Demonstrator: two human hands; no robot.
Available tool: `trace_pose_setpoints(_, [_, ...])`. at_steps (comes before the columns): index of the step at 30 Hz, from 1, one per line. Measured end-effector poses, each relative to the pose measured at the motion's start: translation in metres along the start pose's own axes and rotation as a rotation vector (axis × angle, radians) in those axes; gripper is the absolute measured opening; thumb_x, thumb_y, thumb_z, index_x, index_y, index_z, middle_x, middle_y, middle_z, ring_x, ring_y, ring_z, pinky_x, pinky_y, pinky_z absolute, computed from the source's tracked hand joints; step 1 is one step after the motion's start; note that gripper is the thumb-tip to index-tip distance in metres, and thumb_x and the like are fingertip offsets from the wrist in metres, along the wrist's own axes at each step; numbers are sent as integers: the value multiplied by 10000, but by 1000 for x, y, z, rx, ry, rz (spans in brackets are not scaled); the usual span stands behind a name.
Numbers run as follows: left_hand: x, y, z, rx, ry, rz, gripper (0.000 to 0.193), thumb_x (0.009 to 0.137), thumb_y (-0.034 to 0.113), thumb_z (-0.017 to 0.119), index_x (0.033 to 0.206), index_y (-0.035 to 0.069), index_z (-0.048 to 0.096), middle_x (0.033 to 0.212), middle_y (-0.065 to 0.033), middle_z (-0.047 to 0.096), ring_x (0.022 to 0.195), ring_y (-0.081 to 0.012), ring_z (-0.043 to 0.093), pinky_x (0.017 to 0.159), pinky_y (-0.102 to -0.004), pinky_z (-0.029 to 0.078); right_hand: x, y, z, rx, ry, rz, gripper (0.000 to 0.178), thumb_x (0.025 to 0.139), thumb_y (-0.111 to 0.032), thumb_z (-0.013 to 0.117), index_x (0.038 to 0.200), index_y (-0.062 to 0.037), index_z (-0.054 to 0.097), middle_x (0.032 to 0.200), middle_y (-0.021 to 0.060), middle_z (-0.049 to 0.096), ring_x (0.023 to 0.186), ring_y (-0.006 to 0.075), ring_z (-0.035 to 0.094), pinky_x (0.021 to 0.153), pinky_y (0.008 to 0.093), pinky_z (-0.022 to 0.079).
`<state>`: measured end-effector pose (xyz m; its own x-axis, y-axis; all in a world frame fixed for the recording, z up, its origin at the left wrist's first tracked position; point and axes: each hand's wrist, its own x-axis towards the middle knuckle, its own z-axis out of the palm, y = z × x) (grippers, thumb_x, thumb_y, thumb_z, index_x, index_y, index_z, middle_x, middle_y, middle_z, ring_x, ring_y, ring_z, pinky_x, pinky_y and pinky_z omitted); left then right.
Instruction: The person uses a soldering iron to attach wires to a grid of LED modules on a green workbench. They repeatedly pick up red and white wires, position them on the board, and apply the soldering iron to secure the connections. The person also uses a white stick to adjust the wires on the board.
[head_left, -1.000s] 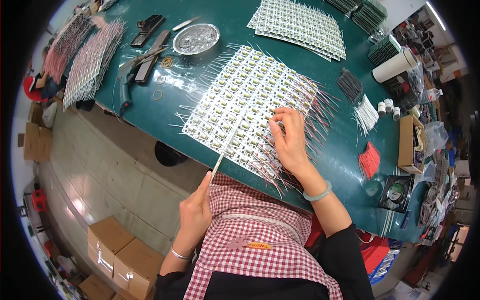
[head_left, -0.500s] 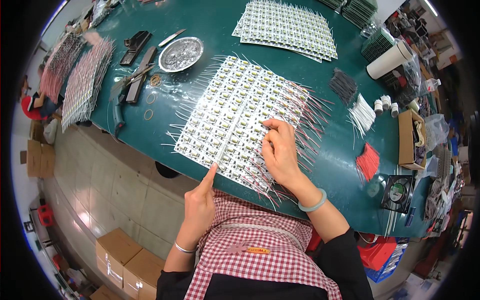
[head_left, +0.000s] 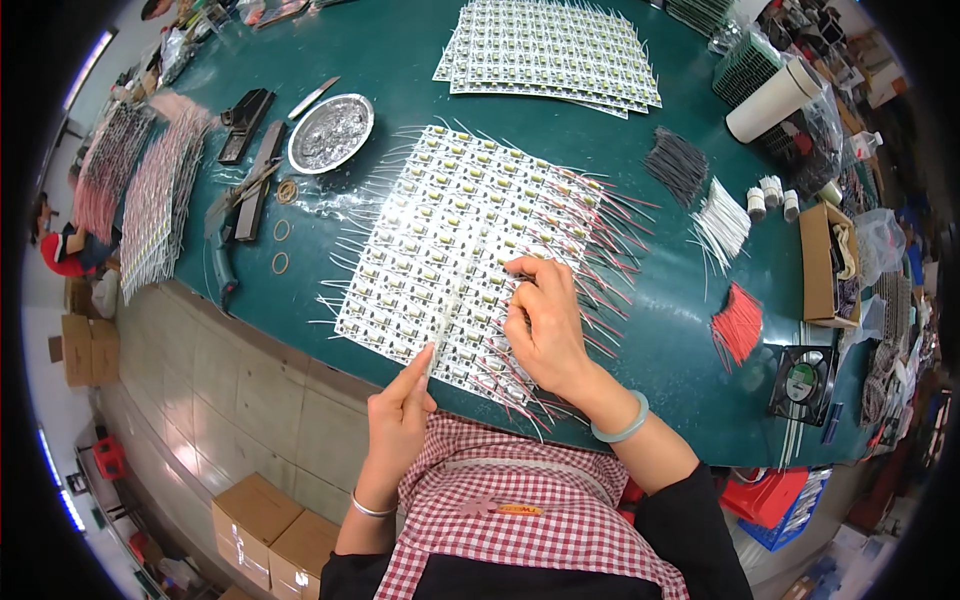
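A white panel of small circuit boards [head_left: 405,235] lies tilted on the green table before me. Yellowish parts dot its rows. Pale wires stick out along its left side, red and dark wires [head_left: 605,270] along its right. A pale narrow strip [head_left: 455,295] runs up its middle. My left hand [head_left: 398,415] stretches its index finger to the panel's near edge, by the strip's lower end; its other fingers are curled. My right hand [head_left: 548,330] is over the panel's right half, fingers bent in and closed; anything between the fingertips is too small to make out.
Stacked panels [head_left: 550,60] lie at the back, wired panels [head_left: 165,205] at far left. A metal bowl [head_left: 331,132] and a soldering iron [head_left: 222,270] are on the left. Black wires [head_left: 676,165], white wires [head_left: 722,225], red wires [head_left: 737,325] and a small fan [head_left: 801,382] lie right.
The view has shifted slightly, so the table's things sit differently in it. My left thumb now shows beside the index finger. My right hand stays over the panel, fingers still bent.
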<state>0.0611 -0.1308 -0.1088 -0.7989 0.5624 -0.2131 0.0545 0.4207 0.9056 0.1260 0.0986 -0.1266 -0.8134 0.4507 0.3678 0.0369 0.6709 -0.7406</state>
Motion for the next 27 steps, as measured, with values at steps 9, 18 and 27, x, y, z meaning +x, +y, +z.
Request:
trace_pose_setpoints(9, [-13, 18, 8, 48, -76, 234, 524, 978, -109, 525, 1453, 87, 624, 1005, -132, 768, 644, -120, 588, 644, -280, 538, -6, 4, -9, 140, 224, 201, 44, 924, -19, 602, 899, 7, 578, 1164, 193, 566, 1064, 329, 528, 958, 429, 435])
trace_pose_setpoints(18, [-4, -6, 0, 88, 30, 139, 549, 979, -99, 522, 1480, 110, 599, 956, -156, 763, 631, -135, 595, 631, -275, 518, 67, -1, -37, -43, 61, -161, 273, 878, 80, 589, 1110, -23, 690, 1269, 180, 608, 1190, 369, 561, 1012, 452, 458])
trace_pose_setpoints(27, [-7, -2, 9, 182, -49, 213, 662, 907, -125, 563, 1519, 126, 557, 868, -184, 709, 598, -222, 597, 624, -328, 528, 67, 51, -7, -25, -133, -142, 258, 844, 73, 626, 1012, -68, 761, 1258, 113, 671, 1206, 339, 580, 1004, 414, 490])
